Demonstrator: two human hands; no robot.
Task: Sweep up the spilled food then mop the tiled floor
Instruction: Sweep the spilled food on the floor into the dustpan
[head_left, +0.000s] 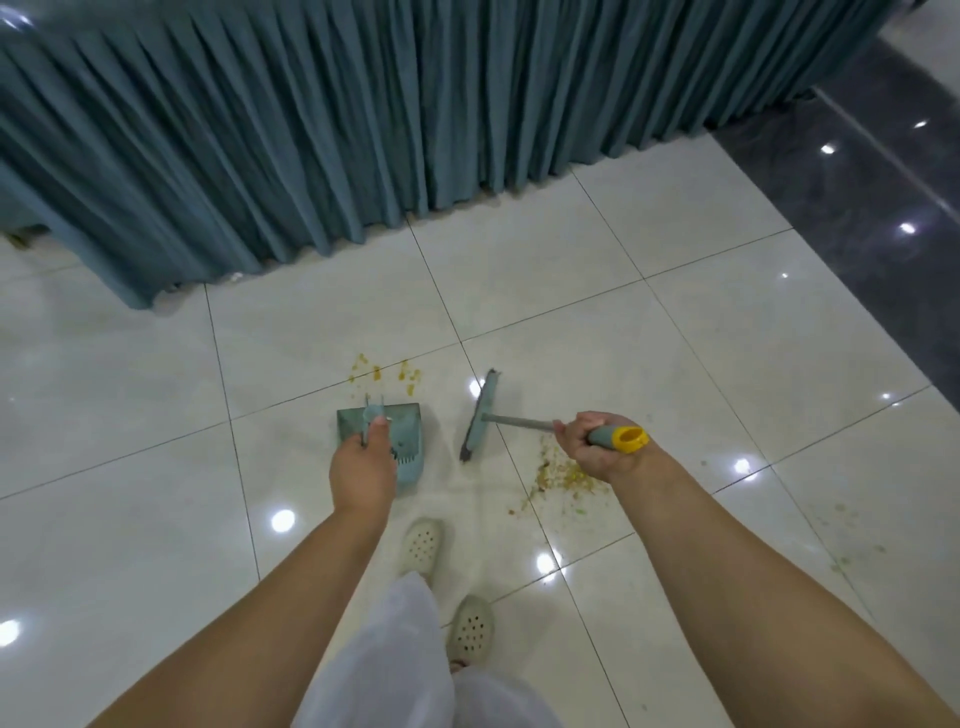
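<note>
**Now sweeping: dustpan set between two patches of spill**

Clearly the sweeping half of the job is in hand, and no mop shows. The left hand curls around the upright handle of the teal dustpan, holding the pan on the tiled floor just short of the smaller patch of yellow crumbs, probably so the crumbs can be drawn straight into it. The right hand grips the broom near its yellow-capped end, fingers wrapped tight; the teal broom head stands just right of the pan, turned edge-on. The larger heap of spilled food lies beneath that hand, well outside the pan, with fainter specks trailing off to the right. What shows of the dustpan's inside looks bare apart from its comb teeth; the hand hides part of it. A pleated teal curtain hangs beyond, and pale perforated clogs stand behind the pan.
</note>
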